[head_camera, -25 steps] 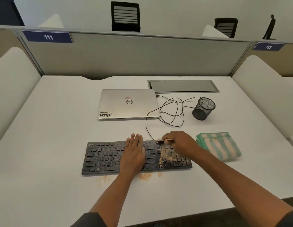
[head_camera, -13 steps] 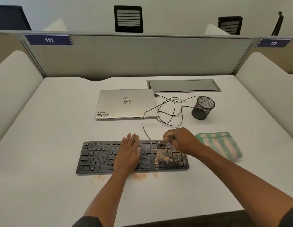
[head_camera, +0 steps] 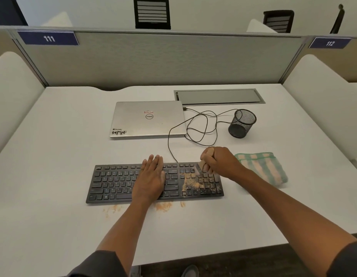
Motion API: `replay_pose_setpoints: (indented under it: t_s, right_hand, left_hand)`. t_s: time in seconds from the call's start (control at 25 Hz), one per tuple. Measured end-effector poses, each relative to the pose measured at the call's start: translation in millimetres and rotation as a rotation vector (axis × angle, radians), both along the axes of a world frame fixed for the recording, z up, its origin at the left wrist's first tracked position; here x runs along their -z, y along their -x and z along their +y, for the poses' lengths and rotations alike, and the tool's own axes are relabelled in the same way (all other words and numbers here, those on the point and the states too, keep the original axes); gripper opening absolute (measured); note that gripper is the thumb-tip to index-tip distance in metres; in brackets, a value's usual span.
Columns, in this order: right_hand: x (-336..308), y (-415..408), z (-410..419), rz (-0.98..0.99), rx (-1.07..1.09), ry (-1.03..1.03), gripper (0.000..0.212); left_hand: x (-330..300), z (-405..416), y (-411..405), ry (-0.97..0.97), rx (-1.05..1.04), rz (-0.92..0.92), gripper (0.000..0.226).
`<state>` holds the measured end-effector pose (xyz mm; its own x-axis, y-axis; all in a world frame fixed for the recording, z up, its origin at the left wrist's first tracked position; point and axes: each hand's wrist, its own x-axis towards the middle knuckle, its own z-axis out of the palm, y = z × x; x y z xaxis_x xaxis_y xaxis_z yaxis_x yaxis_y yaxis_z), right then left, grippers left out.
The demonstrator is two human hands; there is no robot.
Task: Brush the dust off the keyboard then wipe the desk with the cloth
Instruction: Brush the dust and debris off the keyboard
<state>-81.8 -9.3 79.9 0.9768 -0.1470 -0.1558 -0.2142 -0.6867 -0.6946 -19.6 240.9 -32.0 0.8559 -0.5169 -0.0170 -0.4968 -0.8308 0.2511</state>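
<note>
with our left hand (head_camera: pixel 151 176) flat on the keyboard (head_camera: pixel 117 181) and right fingers (head_camera: pixel 206 158) gripping the brush (head_camera: pixel 203 163), we've tipped it upright over the dust (head_camera: pixel 193 183); cloth (head_camera: pixel 263 167) waits on the counter (head_camera: pixel 53 216).

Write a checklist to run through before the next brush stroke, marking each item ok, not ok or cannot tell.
1. Brush gripped by the right hand: ok.
2. Left hand lies flat on the keyboard, steadying it: ok.
3. Bristles on the dusty keys at the right end: cannot tell, blurred.
4. Keyboard free of dust: not ok, those right-end keys carry orange grit.
5. Desk clean in front of the keyboard: not ok, swept dust lies there.
6. Cloth within reach, folded right of the keyboard: ok.
</note>
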Motion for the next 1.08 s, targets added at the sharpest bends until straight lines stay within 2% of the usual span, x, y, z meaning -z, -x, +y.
replay_pose_setpoints:
  t_s: [0.08,0.2,0.32,0.48,0.68,0.76,0.96,1.0,1.08]
  right_hand:
    - [-4.1,-0.4,-2.0,0.035,0.003,-0.015,0.023]
    - [-4.6,-5.5,-2.7,-0.044,0.127,-0.041,0.018]
    - [1.2,-6.8,-0.5,0.011,0.236,-0.205,0.017]
    - [-0.1,1.8,-5.5,0.197,0.172,-0.269,0.025]
    - [-0.1,-3.7,20.4,0.099,0.161,-0.398,0.014]
    - [7.3,-3.8,35.6,0.098,0.129,-0.383,0.013]
    - [2.5,4.1,32.2,0.029,0.163,-0.084,0.018]
    - [-0.4,4.5,30.2,0.013,0.185,-0.080,0.018]
    - [-3.4,4.1,33.7,-0.004,0.234,-0.206,0.016]
  left_hand:
    - [-0.5,-0.3,0.5,0.002,0.000,0.004,0.061]
    - [-2.1,-0.3,1.7,0.013,0.002,-0.002,0.065]
    - [-1.7,-0.6,1.0,0.016,0.000,-0.001,0.059]
    - [-1.8,-0.8,1.2,0.022,-0.002,-0.002,0.058]
    - [0.0,-0.1,1.3,0.032,-0.003,-0.017,0.058]
    - [-0.7,0.0,1.6,0.032,-0.001,-0.014,0.059]
    - [0.0,-0.5,1.7,0.036,-0.008,-0.007,0.058]
    - [0.1,-0.5,1.6,0.039,-0.010,-0.007,0.058]
    - [-0.6,-0.5,1.8,0.038,-0.011,-0.003,0.058]
